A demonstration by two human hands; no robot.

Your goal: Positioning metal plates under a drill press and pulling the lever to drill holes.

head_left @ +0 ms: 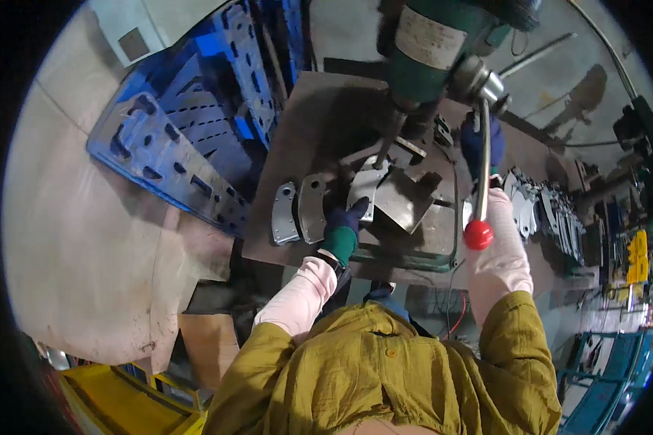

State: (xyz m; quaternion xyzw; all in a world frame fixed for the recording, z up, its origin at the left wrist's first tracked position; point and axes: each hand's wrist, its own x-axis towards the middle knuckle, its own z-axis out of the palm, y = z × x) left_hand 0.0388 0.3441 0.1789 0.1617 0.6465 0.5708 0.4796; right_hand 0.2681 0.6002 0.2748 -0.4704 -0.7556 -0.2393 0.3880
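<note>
My left hand (345, 223), in a dark blue and green glove, holds the near end of a curved metal plate (363, 190). The plate lies under a drill press (419, 61), whose bit comes down to its far end. Left of that hand, two similar curved plates, a bright one (284, 214) and a duller one (312, 210), rest side by side on the metal table (308, 109). My right hand (473, 147), gloved in dark blue, looks closed behind the drill press lever (484, 174) with its red ball knob (478, 235); its fingers are mostly hidden.
A flat metal block (406, 201) sits right of the held plate, on the press base (413, 259). Many metal parts (544, 210) are piled to the right. Blue perforated panels (170, 156) stand at the left, and a yellow frame (123, 399) is low on that side.
</note>
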